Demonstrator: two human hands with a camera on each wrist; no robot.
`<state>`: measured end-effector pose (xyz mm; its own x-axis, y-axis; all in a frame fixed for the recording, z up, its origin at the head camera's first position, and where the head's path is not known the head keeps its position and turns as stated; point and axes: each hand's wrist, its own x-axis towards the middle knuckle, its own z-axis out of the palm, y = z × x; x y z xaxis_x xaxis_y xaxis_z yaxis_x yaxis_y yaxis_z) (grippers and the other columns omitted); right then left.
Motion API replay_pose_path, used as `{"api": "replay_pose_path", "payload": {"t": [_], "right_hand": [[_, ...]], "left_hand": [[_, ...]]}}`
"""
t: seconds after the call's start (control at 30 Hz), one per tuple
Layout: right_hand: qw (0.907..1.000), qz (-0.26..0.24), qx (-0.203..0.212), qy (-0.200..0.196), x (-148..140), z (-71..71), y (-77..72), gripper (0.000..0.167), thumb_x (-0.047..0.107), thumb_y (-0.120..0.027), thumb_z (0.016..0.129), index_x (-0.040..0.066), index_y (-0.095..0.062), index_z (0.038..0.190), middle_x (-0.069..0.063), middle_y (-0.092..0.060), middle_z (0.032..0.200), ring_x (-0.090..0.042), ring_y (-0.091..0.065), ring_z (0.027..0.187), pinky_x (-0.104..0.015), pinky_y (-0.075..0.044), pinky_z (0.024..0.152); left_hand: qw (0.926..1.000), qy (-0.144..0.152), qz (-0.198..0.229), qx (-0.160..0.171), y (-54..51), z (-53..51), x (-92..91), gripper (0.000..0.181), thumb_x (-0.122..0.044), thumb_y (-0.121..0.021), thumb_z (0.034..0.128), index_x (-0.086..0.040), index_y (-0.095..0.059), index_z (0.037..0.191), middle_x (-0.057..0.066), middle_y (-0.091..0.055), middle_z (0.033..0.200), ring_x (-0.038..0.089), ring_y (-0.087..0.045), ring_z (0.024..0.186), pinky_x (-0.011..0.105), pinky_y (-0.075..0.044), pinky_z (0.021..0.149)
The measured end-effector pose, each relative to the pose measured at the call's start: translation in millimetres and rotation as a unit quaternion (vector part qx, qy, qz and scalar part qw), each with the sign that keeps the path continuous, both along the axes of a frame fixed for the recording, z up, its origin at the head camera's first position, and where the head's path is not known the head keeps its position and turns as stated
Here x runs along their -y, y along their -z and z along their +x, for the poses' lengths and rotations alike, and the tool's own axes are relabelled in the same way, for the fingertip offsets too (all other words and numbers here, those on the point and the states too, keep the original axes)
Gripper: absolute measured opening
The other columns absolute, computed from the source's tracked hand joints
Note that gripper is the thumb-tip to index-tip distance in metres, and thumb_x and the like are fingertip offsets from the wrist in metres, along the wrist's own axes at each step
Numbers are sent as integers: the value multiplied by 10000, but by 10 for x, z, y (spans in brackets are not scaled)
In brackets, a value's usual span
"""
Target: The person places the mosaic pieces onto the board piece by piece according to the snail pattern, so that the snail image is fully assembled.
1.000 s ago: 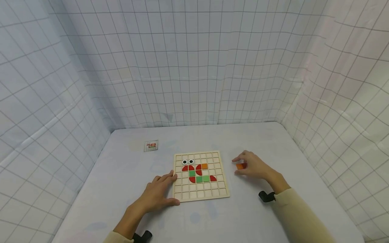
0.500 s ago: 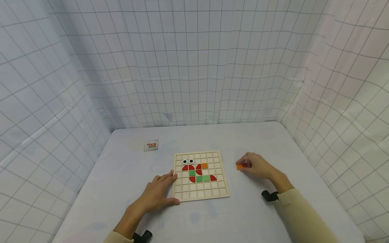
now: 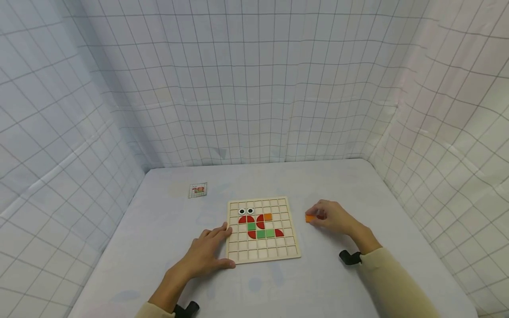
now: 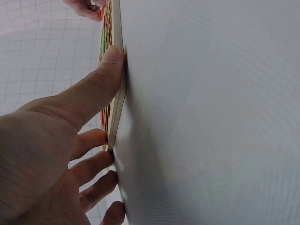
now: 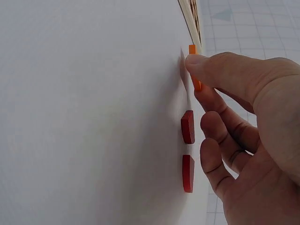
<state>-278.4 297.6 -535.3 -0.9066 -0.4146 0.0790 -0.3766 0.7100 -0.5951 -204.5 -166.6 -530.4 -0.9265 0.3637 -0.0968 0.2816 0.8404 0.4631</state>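
Note:
A square wooden grid board (image 3: pixel 282 251) lies on the table, bearing two eye discs (image 3: pixel 246 211), an orange square (image 3: pixel 268 217) and several red quarter-round and green square tiles (image 3: pixel 270 233). My left hand (image 3: pixel 204 254) rests at the board's left side, fingers spread, the thumb (image 4: pixel 101 75) against the edge near the front corner. To the board's right, my right hand (image 3: pixel 334 216) pinches an orange square tile (image 5: pixel 196 80) between thumb and index finger, just off the table. Under that hand's other fingers, two red tiles (image 5: pixel 188 126) lie on the tabletop in the right wrist view.
A small picture card (image 3: pixel 198 190) with a gridded coloured figure lies at the back left of the white table (image 3: pixel 254 300). Gridded white curtains (image 3: pixel 254 88) enclose the table's back and sides.
My right hand has closed thumb and finger on the orange tile, drawn it slightly right, then carried it a little left towards the board. The left hand and board have stayed put.

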Motion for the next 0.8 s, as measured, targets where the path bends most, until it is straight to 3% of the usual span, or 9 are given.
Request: {"api": "replay_pose_path", "payload": {"t": [0.37,0.8], "right_hand": [[9987,-123,-320,-374,330,-41,-38,273,85,-931,985,114,-869,1249,13,-837,1155,-65,-628,939,-235,-550,815],[9959,-152,-111,-883,882,-84,-51,142,199,-928,1025,165,-880,1154,36,-784,1132,-45,-635,959,-218,-600,856]], "left_hand": [[10000,56,-33,-40,-3,-23,4,1079,-547,-1032,845,-139,-569,1730,117,-474,1867,477,-555,1555,842,-461,1195],[10000,17,-12,-22,-8,-6,-7,1068,-515,-1044,840,-142,-577,1724,110,-477,1866,470,-552,1558,835,-460,1202]]}}
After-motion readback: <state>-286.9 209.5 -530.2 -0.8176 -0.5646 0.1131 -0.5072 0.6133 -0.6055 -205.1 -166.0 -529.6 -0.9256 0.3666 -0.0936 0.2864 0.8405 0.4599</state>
